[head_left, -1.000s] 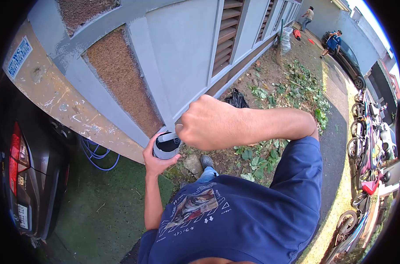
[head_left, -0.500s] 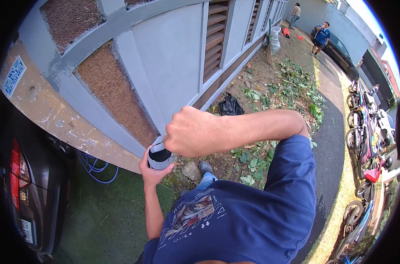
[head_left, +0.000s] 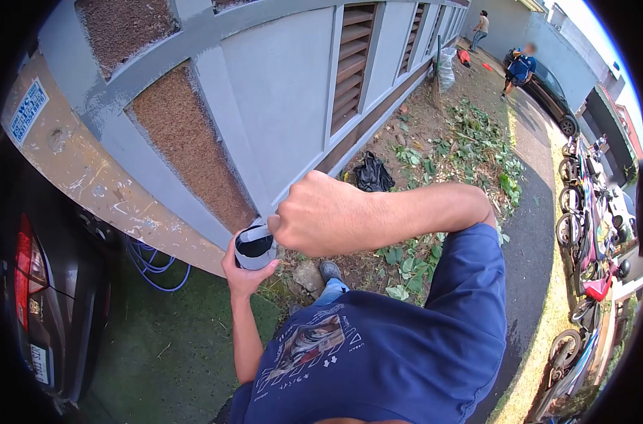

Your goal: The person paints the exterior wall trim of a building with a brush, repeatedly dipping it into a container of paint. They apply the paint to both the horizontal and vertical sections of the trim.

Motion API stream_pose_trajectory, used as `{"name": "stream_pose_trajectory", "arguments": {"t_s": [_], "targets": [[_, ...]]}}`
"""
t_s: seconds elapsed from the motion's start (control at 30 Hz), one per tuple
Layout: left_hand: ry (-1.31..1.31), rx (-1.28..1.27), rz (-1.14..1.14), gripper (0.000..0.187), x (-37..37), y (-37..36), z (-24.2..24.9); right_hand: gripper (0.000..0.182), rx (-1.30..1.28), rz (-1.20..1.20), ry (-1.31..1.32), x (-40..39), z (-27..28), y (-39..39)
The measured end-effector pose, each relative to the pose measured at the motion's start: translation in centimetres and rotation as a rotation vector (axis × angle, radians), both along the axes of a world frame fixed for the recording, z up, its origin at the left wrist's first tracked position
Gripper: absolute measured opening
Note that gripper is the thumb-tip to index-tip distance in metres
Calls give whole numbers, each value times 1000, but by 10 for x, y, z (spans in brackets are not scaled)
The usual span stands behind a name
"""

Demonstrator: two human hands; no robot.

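Observation:
My left hand (head_left: pixel 241 277) is wrapped round a paint cup (head_left: pixel 259 261), dark inside with grey paint on its rim and side. Closed in a fist, my right hand (head_left: pixel 311 218) is just above the cup's right rim. A grey-coated paintbrush (head_left: pixel 253 234) sticks out of the right fist over the cup's mouth; most of it is hidden by the fingers. Behind the cup stands a wall (head_left: pixel 282 92) with light grey panels, darker grey frame strips and rough brown panels (head_left: pixel 187 141).
At the left is a dark car (head_left: pixel 60 304), near a coiled purple hose (head_left: pixel 155 272). A black plastic bag (head_left: pixel 373 172) and cut leaves lie along the wall's foot. Motorcycles (head_left: pixel 583 240) line the right side. Two people are in the background, one beside a black car (head_left: pixel 547 88).
My right fist has shifted slightly right, and the brush end shows a little more over the cup. The person in blue by the black car has turned and bent.

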State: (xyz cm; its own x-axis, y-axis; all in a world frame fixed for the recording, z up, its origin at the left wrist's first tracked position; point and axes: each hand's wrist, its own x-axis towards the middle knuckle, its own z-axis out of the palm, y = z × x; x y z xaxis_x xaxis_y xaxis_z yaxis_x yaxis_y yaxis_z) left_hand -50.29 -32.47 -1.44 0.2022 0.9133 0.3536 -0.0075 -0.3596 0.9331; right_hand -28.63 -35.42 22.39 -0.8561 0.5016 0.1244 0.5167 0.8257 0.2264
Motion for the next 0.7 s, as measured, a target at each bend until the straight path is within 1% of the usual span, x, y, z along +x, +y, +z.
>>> {"name": "stream_pose_trajectory", "arguments": {"t_s": [0.17, 0.23, 0.3, 0.4, 0.53, 0.6, 0.7], "targets": [[10, 31, -8, 76, -1, -3, 4, 14, 4, -9, 18, -2, 0, -1], [19, 18, 42, 75, -2, -4, 2, 14, 7, -15, 28, -1, -2, 2], [4, 5, 30, 72, -2, -5, 3, 14, 17, -15, 35, -1, -3, 2], [14, 0, 69, 67, -4, -7, -1, 14, -8, -10, 34, 0, -4, 1], [31, 26, 91, 67, -5, -5, 1, 14, 17, 13, 76, 1, -8, 3], [35, -2, 73, 69, -6, -5, -1, 14, 5, 24, 83, 2, -10, 3], [53, 7, 87, 70, -6, -4, 0, 14, 11, 3, 81, 4, -13, 6]]}}
